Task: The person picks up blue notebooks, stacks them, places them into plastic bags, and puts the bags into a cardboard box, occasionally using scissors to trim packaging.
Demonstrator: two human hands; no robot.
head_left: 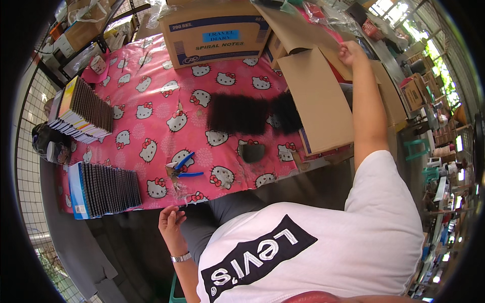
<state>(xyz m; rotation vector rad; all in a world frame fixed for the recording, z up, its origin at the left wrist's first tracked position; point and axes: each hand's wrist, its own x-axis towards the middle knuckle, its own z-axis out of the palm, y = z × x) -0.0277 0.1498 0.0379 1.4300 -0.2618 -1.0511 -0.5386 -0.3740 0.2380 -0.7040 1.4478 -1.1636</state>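
Observation:
My right hand (352, 53) reaches out over the open carton at the far right, its fingers closed at the end of a thin pink strip (332, 34). Low at the table's front edge is my left hand (172, 221), with a metal watch on the wrist. Its fingers are curled together; whatever they pinch is too small to make out. Nearest to it lie blue-handled pliers (184, 174) and a row of spiral-bound notebooks (108, 187) with a blue cover. Two bunches of black spiral coils (237, 113) rest mid-table, one partly beside the carton flap (318, 103).
A closed cardboard carton (217, 40) stands at the back. More spiral notebooks (83, 108) with yellow covers are stacked at the left. A dark grey piece (251, 152) lies near the front edge of the pink tablecloth (146, 111). At the back left stands a patterned cup (98, 64).

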